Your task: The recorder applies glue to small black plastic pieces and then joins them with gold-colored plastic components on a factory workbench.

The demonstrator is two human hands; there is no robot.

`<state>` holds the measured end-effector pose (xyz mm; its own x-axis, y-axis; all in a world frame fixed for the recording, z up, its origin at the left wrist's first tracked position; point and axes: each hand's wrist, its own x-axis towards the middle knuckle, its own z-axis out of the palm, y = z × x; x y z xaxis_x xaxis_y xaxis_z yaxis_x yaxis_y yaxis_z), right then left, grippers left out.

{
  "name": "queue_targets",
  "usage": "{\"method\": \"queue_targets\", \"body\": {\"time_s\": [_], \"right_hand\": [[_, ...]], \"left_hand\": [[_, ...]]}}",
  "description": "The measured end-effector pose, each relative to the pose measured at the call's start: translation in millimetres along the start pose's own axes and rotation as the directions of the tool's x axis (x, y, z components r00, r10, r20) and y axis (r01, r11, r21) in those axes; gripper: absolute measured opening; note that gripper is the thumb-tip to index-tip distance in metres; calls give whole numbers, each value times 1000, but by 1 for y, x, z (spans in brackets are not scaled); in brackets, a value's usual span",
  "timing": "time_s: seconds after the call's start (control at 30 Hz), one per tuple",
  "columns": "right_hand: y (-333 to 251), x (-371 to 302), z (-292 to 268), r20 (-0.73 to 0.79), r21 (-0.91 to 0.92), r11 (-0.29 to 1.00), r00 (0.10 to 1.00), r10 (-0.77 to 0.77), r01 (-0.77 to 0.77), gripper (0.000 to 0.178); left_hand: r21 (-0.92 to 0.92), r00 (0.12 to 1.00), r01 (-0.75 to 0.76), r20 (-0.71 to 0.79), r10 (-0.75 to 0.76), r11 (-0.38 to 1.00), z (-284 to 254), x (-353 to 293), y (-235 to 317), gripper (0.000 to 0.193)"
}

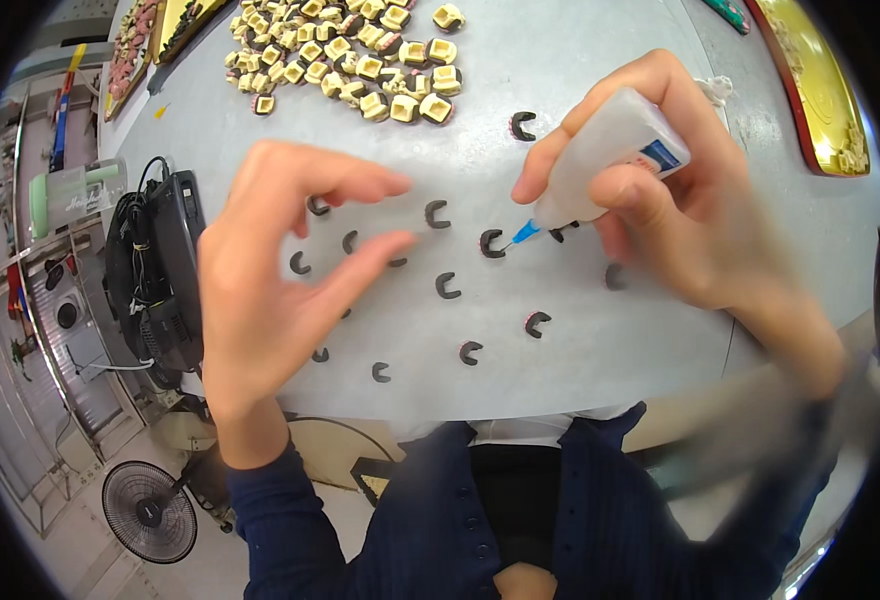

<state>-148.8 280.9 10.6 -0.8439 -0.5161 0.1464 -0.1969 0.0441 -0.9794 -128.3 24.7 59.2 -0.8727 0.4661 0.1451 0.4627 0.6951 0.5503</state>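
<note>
My right hand [695,215] grips a translucent white squeeze bottle [595,150], tilted nose down. Its blue needle tip [527,232] reaches to the open side of a black horseshoe-shaped piece [485,244] with a pink edge; whether it touches cannot be made out. My left hand [255,270] hovers over the table's left part, thumb and forefinger spread apart with nothing between them. Under and around it lie several similar black horseshoe pieces, some partly hidden by the fingers. One such piece [440,287] rests between my hands, and another with a pink edge [532,324] lies nearer me.
Many cream blocks with dark and pink parts form a pile [350,60] at the far side of the grey table [600,370]. A yellow tray with a red rim [810,90] stands far right. Black electronic equipment [182,230] borders the left edge; a fan [150,510] stands below.
</note>
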Motion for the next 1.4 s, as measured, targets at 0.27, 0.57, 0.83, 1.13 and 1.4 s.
{"method": "queue_targets", "body": {"time_s": [0.27, 0.57, 0.83, 1.13, 1.4], "right_hand": [[2, -3, 4, 5, 2, 1000, 1000, 21, -21, 47], [1, -2, 4, -44, -16, 1000, 999, 6, -6, 45], [1, -4, 7, -58, -96, 995, 998, -6, 0, 37], [-5, -13, -8, -178, -10, 1000, 984, -2, 0, 41], [3, -33, -10, -289, 29, 997, 954, 80, -74, 38]], "left_hand": [[-167, 883, 49, -454, -121, 985, -9, -71, -19, 30], [-276, 553, 282, -736, -391, 919, 19, -143, -26, 15], [-248, 492, 388, -759, -427, 888, 38, -169, -15, 12], [-86, 596, 340, -751, -285, 936, 47, -165, -15, 10], [-44, 594, 356, -761, -263, 933, 48, -164, -15, 15]]}}
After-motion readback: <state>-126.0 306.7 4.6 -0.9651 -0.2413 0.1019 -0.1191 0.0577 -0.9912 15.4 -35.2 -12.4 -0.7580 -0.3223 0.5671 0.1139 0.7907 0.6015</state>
